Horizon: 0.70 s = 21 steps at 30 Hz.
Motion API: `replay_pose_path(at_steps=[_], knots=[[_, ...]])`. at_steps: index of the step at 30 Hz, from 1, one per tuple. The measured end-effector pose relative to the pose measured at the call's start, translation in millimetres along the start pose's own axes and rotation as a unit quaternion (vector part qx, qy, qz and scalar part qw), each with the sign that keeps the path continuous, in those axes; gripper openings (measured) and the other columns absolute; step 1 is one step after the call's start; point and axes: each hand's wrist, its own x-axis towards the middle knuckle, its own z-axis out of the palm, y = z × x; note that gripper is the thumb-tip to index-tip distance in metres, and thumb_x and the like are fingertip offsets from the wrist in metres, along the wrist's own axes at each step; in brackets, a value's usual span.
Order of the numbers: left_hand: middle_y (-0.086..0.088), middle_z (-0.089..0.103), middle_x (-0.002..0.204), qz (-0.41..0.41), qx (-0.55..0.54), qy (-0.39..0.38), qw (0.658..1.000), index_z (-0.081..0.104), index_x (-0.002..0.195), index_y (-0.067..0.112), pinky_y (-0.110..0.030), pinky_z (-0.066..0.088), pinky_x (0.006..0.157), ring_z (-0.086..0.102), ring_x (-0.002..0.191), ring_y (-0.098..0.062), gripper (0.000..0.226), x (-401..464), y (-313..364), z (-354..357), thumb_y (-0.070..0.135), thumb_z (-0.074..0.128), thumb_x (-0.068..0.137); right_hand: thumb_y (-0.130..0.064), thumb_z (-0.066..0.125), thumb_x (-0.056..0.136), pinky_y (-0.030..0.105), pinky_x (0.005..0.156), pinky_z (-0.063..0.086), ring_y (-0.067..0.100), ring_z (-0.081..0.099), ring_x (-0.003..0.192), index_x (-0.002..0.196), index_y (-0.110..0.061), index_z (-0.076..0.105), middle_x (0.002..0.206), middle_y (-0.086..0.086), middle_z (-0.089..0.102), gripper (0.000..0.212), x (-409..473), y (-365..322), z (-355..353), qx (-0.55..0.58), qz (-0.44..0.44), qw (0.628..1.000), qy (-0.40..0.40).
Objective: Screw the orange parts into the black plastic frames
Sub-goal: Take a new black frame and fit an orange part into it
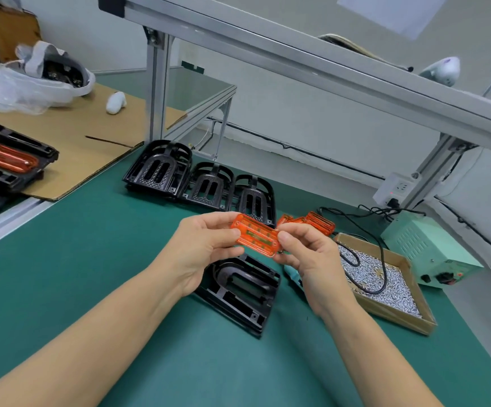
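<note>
1. An orange part [255, 237] is held in the air just above the far end of the black frame [238, 292], which lies on the green surface [115, 259]. All places below are given relative to this frame.
2. The step in hand is judged to be the orienting and seating of the orange part in the frame's U-shaped opening, ahead of any screwing.
3. The part should be turned until its long axis runs along the frame's slot, then lowered flat, so that the screw holes line up; a tilted seat would likely make the screws bind.
4. The edges should be held, not the faces, so that the frame's recess stays in view during lowering.
5. The left hand [201, 245] is clamped on the part's left end, thumb over the top and fingers curled beneath; its forearm crosses the surface on the near left of the frame.
6. The right hand [306, 251] pinches the part's right end between thumb and fingertips, wrist raised over the frame's right side.
7. Screws are in an open box [385, 277] to the right of the frame; more orange parts [311, 223] lie beyond it, beside a row of spare black frames [203, 180].
</note>
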Motion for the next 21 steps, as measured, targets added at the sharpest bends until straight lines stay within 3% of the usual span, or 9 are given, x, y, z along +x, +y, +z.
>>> replay_pose_path(at_steps=[6, 11, 13, 15, 17, 21], knots=[[-0.009, 0.068, 0.089, -0.001, 0.013, 0.002, 1.0, 0.067, 0.107, 0.003, -0.021, 0.057, 0.061, 0.068, 0.071, -0.013, 0.027, -1, 2, -3, -0.01, 0.062, 0.083, 0.001, 0.065, 0.086, 0.022, 0.06, 0.054, 0.012, 0.067, 0.072, 0.086, -0.012, 0.071, 0.077, 0.0, 0.071, 0.014, 1, -1, -3, -0.034, 0.001, 0.999, -0.016], [-0.007, 0.07, 0.087, -0.014, 0.044, -0.011, 0.999, 0.068, 0.101, 0.006, -0.021, 0.056, 0.062, 0.069, 0.071, -0.013, 0.023, -1, 1, -7, -0.006, 0.064, 0.083, -0.002, 0.069, 0.085, 0.018, 0.053, 0.048, 0.005, 0.061, 0.062, 0.082, -0.02, 0.074, 0.07, -0.004, 0.07, 0.019, 2, -5, -3, -0.168, -0.024, 0.984, -0.053], [-0.002, 0.071, 0.09, 0.019, 0.122, -0.003, 0.992, 0.069, 0.101, 0.011, -0.022, 0.056, 0.066, 0.069, 0.076, -0.01, 0.02, 0, 0, -9, 0.0, 0.065, 0.085, -0.001, 0.069, 0.085, 0.017, 0.052, 0.046, 0.002, 0.056, 0.057, 0.077, -0.023, 0.074, 0.064, -0.007, 0.067, 0.024, 5, -4, -4, -0.225, -0.026, 0.972, -0.057], [0.008, 0.071, 0.093, 0.1, 0.284, 0.025, 0.953, 0.07, 0.102, 0.02, -0.019, 0.05, 0.078, 0.066, 0.086, -0.005, 0.021, 2, 0, -15, 0.007, 0.063, 0.087, 0.0, 0.068, 0.086, 0.017, 0.054, 0.044, 0.0, 0.053, 0.053, 0.075, -0.024, 0.072, 0.06, -0.011, 0.065, 0.027, 5, -2, -7, -0.262, -0.015, 0.963, -0.056], [0.018, 0.066, 0.101, 0.165, 0.428, 0.035, 0.888, 0.069, 0.106, 0.027, -0.014, 0.038, 0.086, 0.057, 0.095, 0.0, 0.027, 2, 0, -19, 0.009, 0.06, 0.088, -0.001, 0.069, 0.086, 0.014, 0.055, 0.042, -0.003, 0.05, 0.05, 0.074, -0.023, 0.071, 0.057, -0.016, 0.063, 0.025, 3, 1, -11, -0.302, -0.006, 0.951, -0.063], [0.014, 0.06, 0.115, 0.191, 0.555, -0.011, 0.809, 0.069, 0.111, 0.025, -0.021, 0.033, 0.101, 0.05, 0.115, -0.005, 0.033, 1, -5, -21, 0.005, 0.057, 0.088, -0.01, 0.072, 0.085, 0.014, 0.062, 0.042, -0.003, 0.057, 0.059, 0.078, -0.024, 0.074, 0.062, -0.019, 0.066, 0.016, -6, 10, -15, -0.394, 0.004, 0.917, -0.071]])
